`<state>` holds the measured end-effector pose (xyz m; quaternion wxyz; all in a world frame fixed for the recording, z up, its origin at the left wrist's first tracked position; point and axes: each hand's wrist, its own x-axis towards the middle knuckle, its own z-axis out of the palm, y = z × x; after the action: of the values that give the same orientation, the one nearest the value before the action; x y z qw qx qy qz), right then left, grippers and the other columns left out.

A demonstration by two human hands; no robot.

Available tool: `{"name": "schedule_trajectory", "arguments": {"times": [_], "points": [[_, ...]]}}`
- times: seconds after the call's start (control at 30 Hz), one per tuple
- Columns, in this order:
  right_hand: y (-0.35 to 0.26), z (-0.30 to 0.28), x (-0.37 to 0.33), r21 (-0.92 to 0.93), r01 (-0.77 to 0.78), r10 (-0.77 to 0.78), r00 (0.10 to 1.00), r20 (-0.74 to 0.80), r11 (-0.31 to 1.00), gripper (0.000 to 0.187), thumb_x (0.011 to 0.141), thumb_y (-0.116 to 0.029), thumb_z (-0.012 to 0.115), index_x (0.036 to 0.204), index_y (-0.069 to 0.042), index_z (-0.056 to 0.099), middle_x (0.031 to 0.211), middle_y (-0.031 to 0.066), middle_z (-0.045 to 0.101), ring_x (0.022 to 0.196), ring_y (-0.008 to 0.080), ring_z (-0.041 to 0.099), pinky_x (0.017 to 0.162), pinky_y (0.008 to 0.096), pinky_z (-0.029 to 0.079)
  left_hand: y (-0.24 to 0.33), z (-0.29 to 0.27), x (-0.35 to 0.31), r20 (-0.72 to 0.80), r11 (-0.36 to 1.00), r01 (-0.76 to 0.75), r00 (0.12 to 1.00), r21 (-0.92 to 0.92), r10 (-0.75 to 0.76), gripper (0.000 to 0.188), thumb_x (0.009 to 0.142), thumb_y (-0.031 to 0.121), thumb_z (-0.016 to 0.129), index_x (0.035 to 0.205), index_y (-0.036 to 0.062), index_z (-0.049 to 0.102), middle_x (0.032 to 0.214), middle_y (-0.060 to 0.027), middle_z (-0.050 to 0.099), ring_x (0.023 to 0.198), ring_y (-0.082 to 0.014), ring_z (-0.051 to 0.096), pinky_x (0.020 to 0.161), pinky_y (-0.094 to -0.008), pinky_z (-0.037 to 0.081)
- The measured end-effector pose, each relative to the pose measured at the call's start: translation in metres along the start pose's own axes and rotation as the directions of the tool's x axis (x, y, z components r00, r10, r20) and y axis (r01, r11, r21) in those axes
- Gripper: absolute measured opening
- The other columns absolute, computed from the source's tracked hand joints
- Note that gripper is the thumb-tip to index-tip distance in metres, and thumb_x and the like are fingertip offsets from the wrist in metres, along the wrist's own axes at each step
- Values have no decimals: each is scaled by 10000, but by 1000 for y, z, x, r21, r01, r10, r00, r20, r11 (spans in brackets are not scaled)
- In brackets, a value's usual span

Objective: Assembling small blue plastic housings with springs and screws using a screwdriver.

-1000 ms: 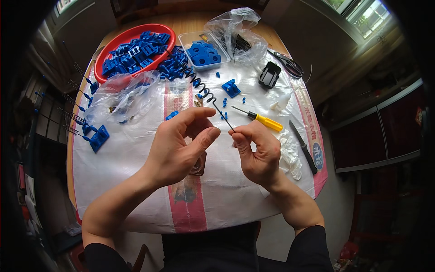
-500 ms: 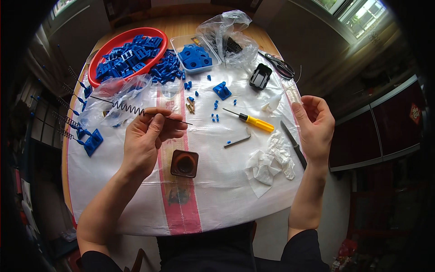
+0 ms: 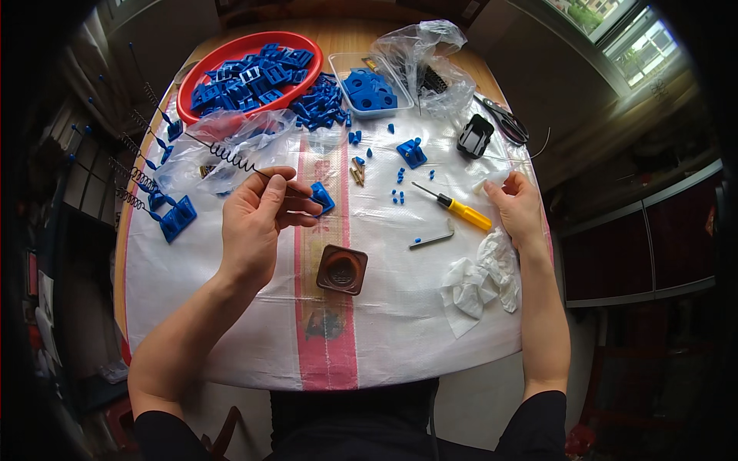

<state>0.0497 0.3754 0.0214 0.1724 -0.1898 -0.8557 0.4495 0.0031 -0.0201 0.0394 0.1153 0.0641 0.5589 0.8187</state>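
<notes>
My left hand (image 3: pixel 257 211) is closed in a pinch on a black coil spring (image 3: pixel 233 157), whose long straight end points away to the upper left. Just beyond those fingertips a blue plastic bracket (image 3: pixel 323 198) lies on the sheet. My right hand (image 3: pixel 515 206) is at the right side of the table, thumb and fingers closed around a small white nozzled bottle (image 3: pixel 481 187), mostly hidden by the hand. Left of it lies a yellow-handled screwdriver (image 3: pixel 467 214). Nearer me stands a square brown pot (image 3: pixel 341 270).
At the back are a red basin (image 3: pixel 184 98) of blue parts, a clear tub (image 3: pixel 367 112) and a plastic bag (image 3: pixel 419 42). Scissors (image 3: pixel 507 123) and a black case (image 3: pixel 475 136) sit back right. Crumpled tissue (image 3: pixel 480 278) lies beside my right forearm. Finished-looking spring assemblies (image 3: pixel 178 218) stand left.
My right hand has come down and inward and closed on the white bottle. My left hand still holds the spring. The whole view has shifted, and my right forearm now covers the knife.
</notes>
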Motion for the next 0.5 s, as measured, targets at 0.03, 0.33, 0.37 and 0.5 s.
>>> {"name": "schedule_trajectory", "arguments": {"times": [0.03, 0.33, 0.37, 0.5], "points": [[-1, 1, 0, 21, -7, 7, 1000, 5, 1000, 248, 844, -124, 755, 1006, 29, 648, 850, 30, 638, 741, 88, 561, 691, 241, 476, -4, -1, -3, -7, 1000, 21, 1000, 21, -21, 208, 1062, 179, 450, 1151, 24, 554, 960, -125, 670, 832, -226, 702, 739, -333, 577], [-36, -15, -4, 42, 95, -91, 991, -94, 995, 141, 923, -84, 671, 1004, 24, 629, 941, 63, 695, 861, 99, 649, 738, 242, 518, -28, -11, 0, -22, 985, 68, 998, 156, -65, 181, 1062, 147, 446, 1110, 17, 562, 937, -95, 667, 879, -158, 667, 818, -285, 557], [-52, -14, -8, 83, 138, -130, 987, -91, 987, 155, 935, -85, 656, 1031, 30, 616, 957, 71, 691, 870, 105, 654, 759, 251, 533, -30, -11, 4, -15, 982, 45, 999, 183, -43, 183, 1061, 152, 451, 1110, 15, 563, 940, -96, 669, 873, -157, 675, 802, -276, 564], [-100, 6, -32, 216, 271, -270, 962, -35, 938, 191, 979, -76, 591, 1124, 46, 560, 1018, 108, 661, 902, 136, 664, 819, 300, 583, -29, 0, 14, -56, 988, 111, 993, 105, -105, 203, 1062, 169, 456, 1113, 2, 558, 948, -107, 667, 856, -190, 698, 759, -293, 583]]}}
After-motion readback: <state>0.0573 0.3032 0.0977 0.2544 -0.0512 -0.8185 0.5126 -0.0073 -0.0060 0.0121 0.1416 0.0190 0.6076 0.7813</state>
